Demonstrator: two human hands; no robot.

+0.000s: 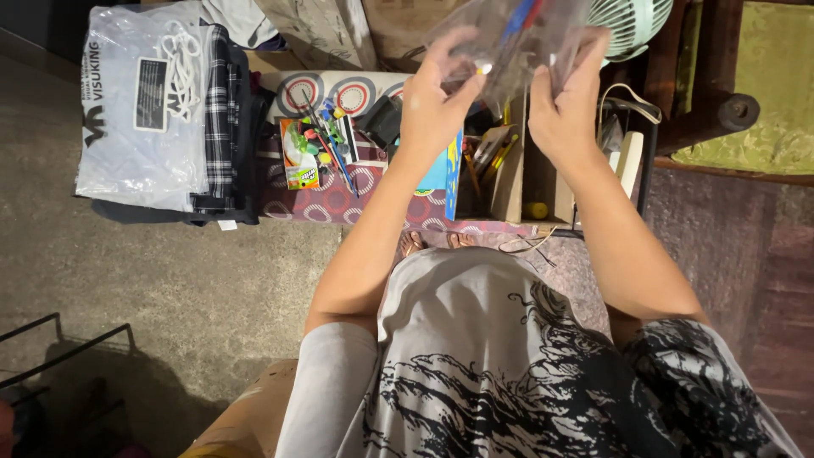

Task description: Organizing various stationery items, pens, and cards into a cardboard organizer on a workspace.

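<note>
We have both hands raised ahead of the chest, each clamped on one clear plastic bag [509, 42]. Left hand [437, 102] pinches its left edge, right hand [564, 106] its right; equally near. Bag spans between them, above the cardboard box [509, 182] of pencils. Blue and red pens inside, slanting up-right.

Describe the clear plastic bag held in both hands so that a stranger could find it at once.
Start from the patterned cloth with red circles on the floor, then look above the open cardboard box. There the left hand and right hand grip a clear plastic bag. Unlike the large white bag lying left, it is transparent, with pen-like sticks inside.
</note>
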